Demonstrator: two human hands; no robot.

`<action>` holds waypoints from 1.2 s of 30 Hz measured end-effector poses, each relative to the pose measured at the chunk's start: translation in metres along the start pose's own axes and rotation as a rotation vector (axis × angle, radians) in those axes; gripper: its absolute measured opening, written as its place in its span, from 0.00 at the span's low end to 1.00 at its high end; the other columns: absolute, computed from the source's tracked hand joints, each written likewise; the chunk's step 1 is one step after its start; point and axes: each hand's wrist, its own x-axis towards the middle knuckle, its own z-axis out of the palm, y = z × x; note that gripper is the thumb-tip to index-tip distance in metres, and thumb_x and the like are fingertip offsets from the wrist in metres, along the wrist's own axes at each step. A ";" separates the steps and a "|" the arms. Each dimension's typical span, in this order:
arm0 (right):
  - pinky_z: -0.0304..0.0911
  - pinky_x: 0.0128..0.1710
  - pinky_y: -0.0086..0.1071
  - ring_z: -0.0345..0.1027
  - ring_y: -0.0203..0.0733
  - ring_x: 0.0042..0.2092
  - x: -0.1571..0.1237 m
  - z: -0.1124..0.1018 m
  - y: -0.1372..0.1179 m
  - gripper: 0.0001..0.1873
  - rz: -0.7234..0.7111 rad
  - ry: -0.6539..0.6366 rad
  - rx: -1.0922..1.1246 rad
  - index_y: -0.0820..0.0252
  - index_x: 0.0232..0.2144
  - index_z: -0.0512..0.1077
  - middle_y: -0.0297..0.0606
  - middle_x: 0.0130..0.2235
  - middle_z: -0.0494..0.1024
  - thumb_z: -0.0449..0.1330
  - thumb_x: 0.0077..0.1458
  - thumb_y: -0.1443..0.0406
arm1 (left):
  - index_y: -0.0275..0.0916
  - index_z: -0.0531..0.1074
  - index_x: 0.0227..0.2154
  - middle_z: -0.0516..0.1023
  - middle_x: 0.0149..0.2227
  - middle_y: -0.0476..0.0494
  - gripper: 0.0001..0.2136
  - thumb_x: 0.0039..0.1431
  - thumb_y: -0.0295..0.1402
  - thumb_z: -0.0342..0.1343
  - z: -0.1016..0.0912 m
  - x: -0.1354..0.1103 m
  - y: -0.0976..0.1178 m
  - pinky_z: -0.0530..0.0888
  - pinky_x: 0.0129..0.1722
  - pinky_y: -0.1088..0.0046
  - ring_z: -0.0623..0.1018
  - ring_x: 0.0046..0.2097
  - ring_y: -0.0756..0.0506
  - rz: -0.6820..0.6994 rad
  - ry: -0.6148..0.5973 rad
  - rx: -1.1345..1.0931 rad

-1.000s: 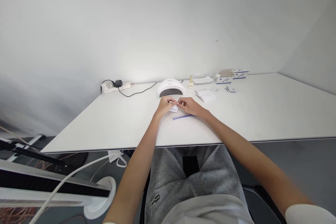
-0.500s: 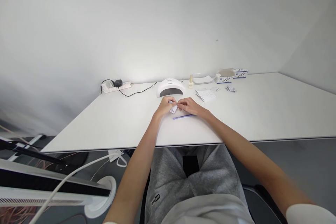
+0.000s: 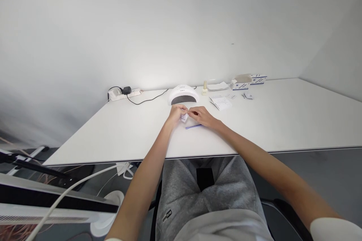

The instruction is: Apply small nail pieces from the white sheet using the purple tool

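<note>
Head: two hands (one packet)

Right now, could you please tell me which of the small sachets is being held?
The sachet in the left hand, in front of the white nail lamp; the other sachets lie clustered on the table near the open box.

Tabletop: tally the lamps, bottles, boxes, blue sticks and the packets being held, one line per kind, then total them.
Lamp: 1
Bottle: 1
Boxes: 2
Blue stick: 1
Held packet: 1
Total: 6
</note>
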 end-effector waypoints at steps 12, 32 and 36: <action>0.53 0.34 0.34 0.58 0.42 0.30 0.000 0.007 0.009 0.15 -0.312 0.036 -0.422 0.59 0.31 0.69 0.40 0.27 0.68 0.44 0.64 0.66 | 0.35 0.71 0.15 0.67 0.17 0.49 0.01 0.34 0.25 0.56 0.007 0.001 -0.003 0.57 0.20 0.75 0.64 0.20 0.52 -0.071 0.063 -0.125; 0.58 0.33 0.32 0.64 0.38 0.31 -0.002 -0.008 0.005 0.10 -0.019 0.065 -0.226 0.58 0.38 0.71 0.37 0.34 0.73 0.54 0.62 0.59 | 0.35 0.74 0.22 0.70 0.20 0.48 0.06 0.42 0.33 0.61 -0.001 -0.001 0.003 0.61 0.21 0.76 0.68 0.23 0.51 0.006 0.103 0.096; 0.58 0.33 0.32 0.64 0.38 0.31 -0.001 -0.004 0.010 0.10 -0.089 0.087 -0.221 0.59 0.35 0.71 0.38 0.34 0.74 0.52 0.64 0.61 | 0.34 0.74 0.21 0.70 0.21 0.47 0.07 0.44 0.34 0.62 0.002 -0.004 0.007 0.61 0.21 0.76 0.69 0.24 0.51 -0.005 0.061 0.126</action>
